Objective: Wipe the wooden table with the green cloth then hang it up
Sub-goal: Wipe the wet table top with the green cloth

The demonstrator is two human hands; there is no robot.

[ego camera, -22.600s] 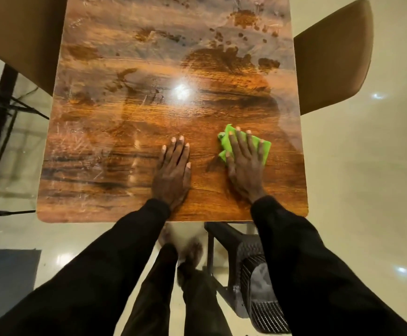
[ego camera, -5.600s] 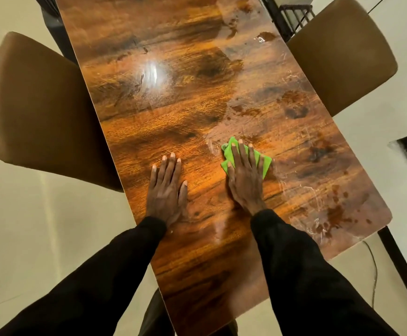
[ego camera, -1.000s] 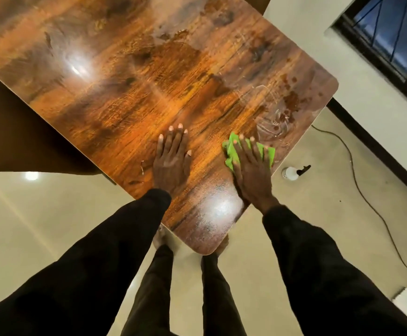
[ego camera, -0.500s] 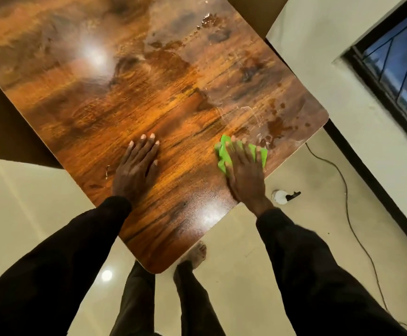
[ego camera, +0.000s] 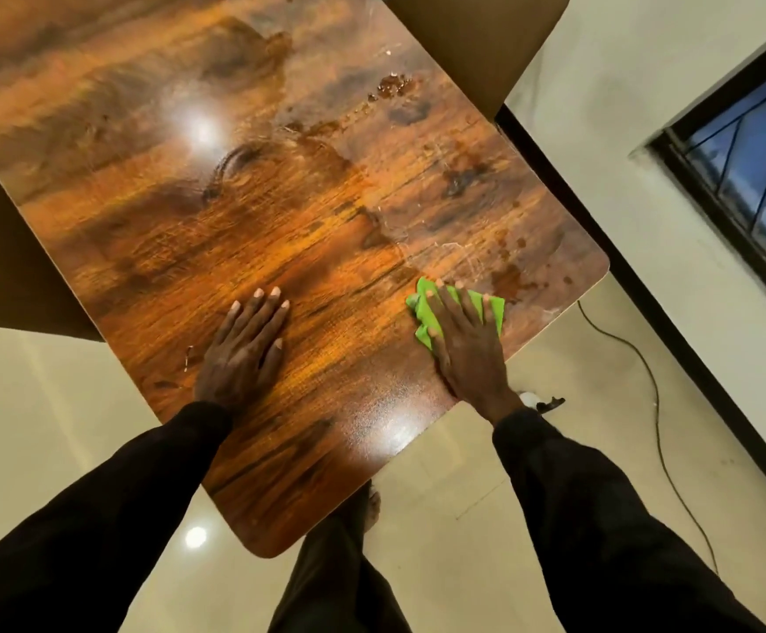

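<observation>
My right hand (ego camera: 467, 344) presses the green cloth (ego camera: 423, 315), grip wide; its long axis runs nine to three o'clock; my left hand (ego camera: 246, 349) lies flat, grip wide, on the wooden tabletop (ego camera: 280, 198).

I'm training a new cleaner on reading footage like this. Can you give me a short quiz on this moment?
1. Which hand presses on the green cloth? A left, B right, C both.
2. True or false: the left hand lies flat on the bare wooden table, holding nothing.
3. Fill in: dark spots lie just beyond the cloth, toward the table's rounded ____.

Key: 1 B, the right hand; 2 true; 3 corner.
</observation>
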